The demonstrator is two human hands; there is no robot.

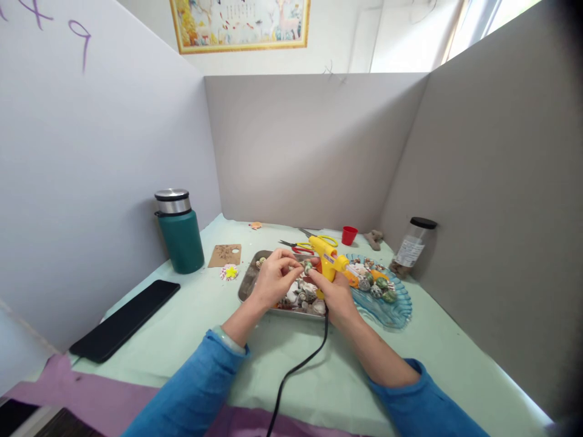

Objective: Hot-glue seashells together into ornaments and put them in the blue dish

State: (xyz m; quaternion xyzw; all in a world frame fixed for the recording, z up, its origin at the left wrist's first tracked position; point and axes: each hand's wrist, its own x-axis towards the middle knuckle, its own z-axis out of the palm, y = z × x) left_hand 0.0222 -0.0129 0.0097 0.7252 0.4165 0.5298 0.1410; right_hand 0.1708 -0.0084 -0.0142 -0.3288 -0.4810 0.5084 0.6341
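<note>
My right hand (337, 296) is wrapped around a yellow hot glue gun (324, 250), whose black cord (296, 367) trails down toward me. A small greenish shell (308, 267) shows by the tips of my right thumb and fingers; which fingers bear it is unclear. Close beside it, my left hand (279, 279) has its thumb and fingers pinched together, and what they hold, if anything, is too small to tell. Both hands are above a metal tray (248, 285) of mixed shells (300, 294), partly hidden by them.
A blue scalloped plate (401, 312) with shells lies right. Scissors (303, 247), a red cup (349, 235) and a lidded jar (412, 246) stand behind. Leftward are a green bottle (181, 237), black phone-like slab (127, 318), brown card (223, 255) and flower piece (230, 272). Grey panels (314, 145) enclose the table.
</note>
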